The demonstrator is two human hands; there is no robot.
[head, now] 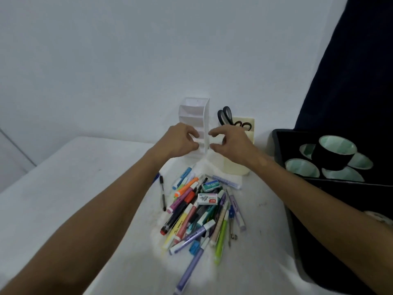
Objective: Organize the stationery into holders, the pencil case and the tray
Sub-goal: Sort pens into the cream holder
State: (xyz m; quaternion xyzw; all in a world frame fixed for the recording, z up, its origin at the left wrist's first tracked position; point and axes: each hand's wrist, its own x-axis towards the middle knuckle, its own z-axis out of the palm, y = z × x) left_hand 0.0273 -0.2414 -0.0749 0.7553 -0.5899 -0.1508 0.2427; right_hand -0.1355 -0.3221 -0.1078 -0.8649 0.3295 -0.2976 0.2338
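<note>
A white tiered holder [194, 112] stands upright at the back of the table. My left hand [179, 140] grips its left front edge with curled fingers. My right hand [230, 144] pinches its right wall between thumb and fingers. The holder's compartments look empty. In front of it lies a loose pile of markers and highlighters [200, 216], with two small staple boxes [208, 198] on top. A cream holder [244, 122] with black scissors [225, 116] stands just right of the white one, partly hidden by my right hand.
A black tray [277, 145] at the right holds several tape rolls, one black roll [331, 156] stacked on top. A black pen [162, 193] lies left of the pile, and a purple marker [189, 271] nearer me. The wall is close behind the holders.
</note>
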